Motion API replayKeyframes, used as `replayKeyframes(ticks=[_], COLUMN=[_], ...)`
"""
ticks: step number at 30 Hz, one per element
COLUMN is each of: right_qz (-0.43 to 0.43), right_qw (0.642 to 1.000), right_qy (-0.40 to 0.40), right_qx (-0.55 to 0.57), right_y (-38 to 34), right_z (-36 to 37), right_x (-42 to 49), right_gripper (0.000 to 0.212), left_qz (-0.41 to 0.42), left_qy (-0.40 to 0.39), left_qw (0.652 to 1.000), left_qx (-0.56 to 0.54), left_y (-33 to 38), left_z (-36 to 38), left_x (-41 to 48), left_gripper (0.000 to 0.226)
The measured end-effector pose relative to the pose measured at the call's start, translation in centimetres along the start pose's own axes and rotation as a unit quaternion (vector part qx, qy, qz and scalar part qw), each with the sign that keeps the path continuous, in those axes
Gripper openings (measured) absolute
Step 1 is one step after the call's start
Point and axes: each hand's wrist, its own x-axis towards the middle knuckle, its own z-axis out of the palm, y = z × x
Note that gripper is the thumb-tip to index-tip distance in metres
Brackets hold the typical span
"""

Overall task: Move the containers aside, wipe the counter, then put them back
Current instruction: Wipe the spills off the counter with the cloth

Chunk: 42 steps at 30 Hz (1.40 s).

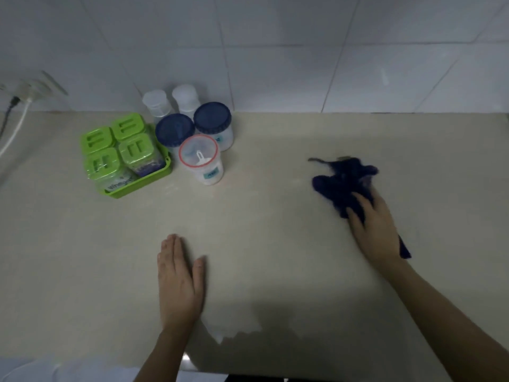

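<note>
Right hand (377,224) presses a dark blue cloth (341,180) onto the counter (261,216), fingers spread over it rather than pinching, though blur leaves some doubt. Left hand (179,282) rests open, palm down. From the cloth, the containers (175,129) cluster at ten o'clock against the wall, well apart. The left hand sits nearer them, so it is probably the one to fetch them back.

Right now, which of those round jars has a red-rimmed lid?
The frontmost jar, nearest the left hand; the others behind it have blue or whitish lids.
</note>
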Motion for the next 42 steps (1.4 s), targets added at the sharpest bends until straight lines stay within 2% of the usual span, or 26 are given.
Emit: replayKeyframes(ticks=[3, 5, 7, 11, 13, 16, 19, 24, 26, 29, 31, 33, 37, 42], right_qz=[0.162, 0.168, 0.089, -0.110, -0.129, -0.002, 0.134, 0.254, 0.216, 0.094, 0.022, -0.010, -0.059, 0.051], right_qw=[0.982, 0.979, 0.990, 0.985, 0.985, 0.995, 0.984, 0.951, 0.963, 0.990, 0.996, 0.998, 0.994, 0.993], right_qy=[0.068, 0.078, 0.055, -0.080, -0.082, 0.005, 0.055, 0.133, 0.110, 0.024, -0.007, -0.040, -0.056, 0.036], right_qx=[-0.066, -0.086, -0.090, -0.102, -0.082, -0.099, -0.106, -0.116, -0.120, -0.100, -0.086, -0.056, -0.073, -0.101], right_y=[0.3, -2.4, -5.3, -7.0, -4.6, 2.0, 7.0, 4.6, 1.2, -5.5, -9.9, -11.9, -6.5, 2.7], right_z=[2.2, 4.4, 6.6, 8.0, 6.0, 0.6, -4.0, -2.4, 0.4, 6.2, 9.8, 11.3, 6.8, -3.1], right_x=[-0.2, -0.1, -0.2, -3.0, -4.3, -5.9, -7.8, -6.2, -4.5, -0.9, 1.4, 2.9, 2.8, -1.3], right_gripper=[0.040, 0.041, 0.044, 0.048, 0.046, 0.046, 0.045, 0.039, 0.044, 0.050, 0.050, 0.051, 0.050, 0.046], left_qz=[0.019, 0.036, 0.075, 0.143, 0.133, 0.154, 0.164, 0.184, 0.170, 0.160, 0.164, 0.183, 0.192, 0.162], left_qy=[-0.012, -0.026, -0.045, -0.087, -0.078, -0.069, -0.044, -0.004, 0.000, -0.004, -0.004, -0.002, 0.002, -0.034], left_qw=[1.000, 0.999, 0.995, 0.985, 0.987, 0.983, 0.983, 0.981, 0.983, 0.985, 0.986, 0.983, 0.981, 0.986], left_qx=[-0.005, -0.030, -0.045, -0.037, -0.050, -0.069, -0.068, -0.059, -0.074, -0.060, -0.034, 0.001, 0.019, -0.002], left_y=[1.7, 4.6, 7.7, 10.9, 10.6, 10.7, 10.4, 10.5, 10.7, 10.3, 9.9, 9.6, 9.3, 9.4], left_z=[0.2, 0.7, 1.6, 3.7, 4.2, 4.6, 5.0, 5.5, 5.5, 5.8, 6.2, 6.4, 6.9, 7.0], left_x=[-0.8, -0.8, -0.2, 0.3, -0.1, -0.3, -0.2, -0.1, -0.1, 0.2, 0.2, 0.1, 0.2, 0.7], left_gripper=[0.067, 0.068, 0.067, 0.061, 0.062, 0.064, 0.063, 0.063, 0.064, 0.064, 0.064, 0.063, 0.059, 0.062])
